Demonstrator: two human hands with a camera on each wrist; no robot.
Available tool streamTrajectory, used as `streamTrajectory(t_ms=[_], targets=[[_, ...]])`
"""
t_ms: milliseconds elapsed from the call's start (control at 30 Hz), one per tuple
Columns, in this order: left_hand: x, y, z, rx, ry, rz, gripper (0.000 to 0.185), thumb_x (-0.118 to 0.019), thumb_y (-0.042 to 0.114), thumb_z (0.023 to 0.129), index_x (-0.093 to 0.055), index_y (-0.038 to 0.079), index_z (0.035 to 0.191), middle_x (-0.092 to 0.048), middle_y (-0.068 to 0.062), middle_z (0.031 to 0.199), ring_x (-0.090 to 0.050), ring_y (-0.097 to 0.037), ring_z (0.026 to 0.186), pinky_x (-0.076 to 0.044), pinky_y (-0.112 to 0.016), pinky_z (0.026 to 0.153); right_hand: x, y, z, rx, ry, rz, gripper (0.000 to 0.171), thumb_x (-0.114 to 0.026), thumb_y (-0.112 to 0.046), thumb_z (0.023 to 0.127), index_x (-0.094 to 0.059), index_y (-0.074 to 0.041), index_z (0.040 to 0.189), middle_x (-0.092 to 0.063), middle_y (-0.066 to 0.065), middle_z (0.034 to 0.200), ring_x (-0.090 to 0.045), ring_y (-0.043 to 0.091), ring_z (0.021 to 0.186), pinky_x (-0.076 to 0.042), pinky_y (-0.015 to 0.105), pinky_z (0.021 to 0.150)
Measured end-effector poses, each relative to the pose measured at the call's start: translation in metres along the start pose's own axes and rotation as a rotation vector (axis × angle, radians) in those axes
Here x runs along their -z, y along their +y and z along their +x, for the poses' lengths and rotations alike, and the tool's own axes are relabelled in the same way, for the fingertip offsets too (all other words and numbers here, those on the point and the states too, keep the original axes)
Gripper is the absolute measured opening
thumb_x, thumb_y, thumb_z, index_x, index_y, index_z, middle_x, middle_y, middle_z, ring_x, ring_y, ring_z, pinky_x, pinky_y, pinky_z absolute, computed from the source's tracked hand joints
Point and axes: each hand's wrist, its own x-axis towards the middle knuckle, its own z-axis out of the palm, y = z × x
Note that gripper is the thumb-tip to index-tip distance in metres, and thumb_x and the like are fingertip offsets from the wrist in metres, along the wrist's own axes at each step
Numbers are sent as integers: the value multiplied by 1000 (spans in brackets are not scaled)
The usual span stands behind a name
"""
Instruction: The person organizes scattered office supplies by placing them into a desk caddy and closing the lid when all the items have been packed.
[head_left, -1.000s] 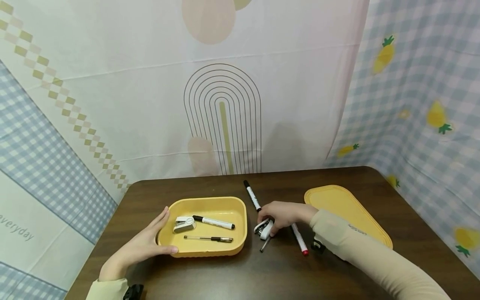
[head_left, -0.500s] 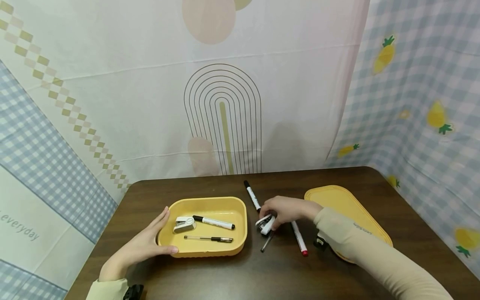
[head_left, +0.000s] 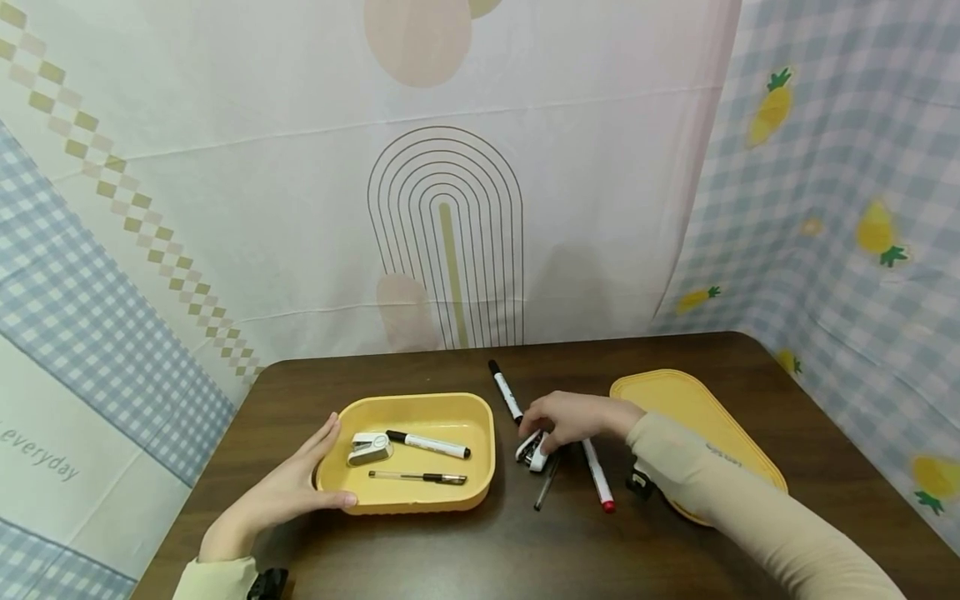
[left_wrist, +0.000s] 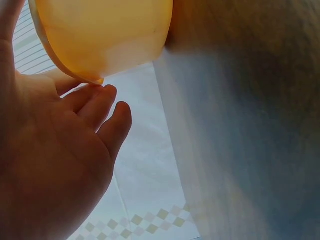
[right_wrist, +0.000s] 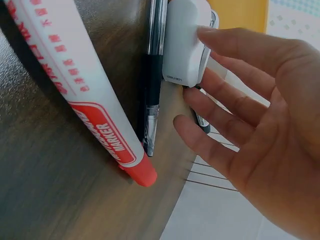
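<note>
My left hand rests at the left end of a yellow plastic box, thumb over the near rim and fingers spread along the outside. In the left wrist view, fingertips touch the box's rim. Right of the box, my right hand pinches a small white stapler between thumb and fingers, low over the table. A clear pen with a black grip lies beside the stapler. Farther right is a white marker with a red cap, partly hidden behind the hand.
Inside the box lie another small stapler, a black-capped marker and a pen. Another black-capped marker lies on the dark wooden table behind the right hand. A yellow lid lies at the right, partly under the forearm.
My right hand and the stapler have shifted slightly away and to the right. The loose pen has swung to the right and shows more. The left hand and box have stayed put.
</note>
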Motion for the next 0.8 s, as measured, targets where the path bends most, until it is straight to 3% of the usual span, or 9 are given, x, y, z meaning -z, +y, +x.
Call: streamTrajectory(t_ms=[167, 367, 467, 633, 800], targets=[[0, 1, 0, 7, -6, 8, 114, -84, 45, 80, -16, 6, 162, -6, -11, 169, -17, -42, 149, -28, -60, 111, -4, 3, 1, -1, -30, -38, 41, -77, -5, 81, -71, -14, 120, -64, -3, 119, -58, 12, 106, -48, 31, 92], [1, 1, 1, 4, -8, 9, 114, -84, 45, 79, -16, 5, 162, -8, -15, 168, -17, -43, 148, -26, -65, 109, -11, 3, 4, 7, -14, -91, 42, -83, -10, 78, -71, -16, 118, -60, -5, 110, -55, 9, 97, -47, 28, 87], [0, 0, 1, 6, -7, 9, 114, -84, 45, 80, -16, 6, 162, -6, -12, 169, -16, -41, 149, -28, -55, 113, -13, -1, 6, -14, -9, -109, 42, -85, -13, 77, -71, -17, 116, -59, -5, 109, -55, 9, 96, -48, 28, 86], [-1, -1, 0, -1, 0, -7, 113, -85, 43, 80, -17, 4, 161, -5, -10, 169, -13, -40, 149, -20, -17, 110, -16, -8, 7, -27, -3, -151, 40, -87, -17, 77, -71, -17, 114, -58, -4, 110, -56, 10, 96, -49, 29, 87], [-1, -1, 0, -8, 1, -21, 113, -85, 43, 79, -17, 4, 161, -5, -10, 169, -12, -41, 149, -15, -9, 105, -18, -10, 8, -26, 13, -149, 40, -87, -19, 78, -71, -17, 114, -58, -4, 109, -56, 10, 95, -49, 29, 88]])
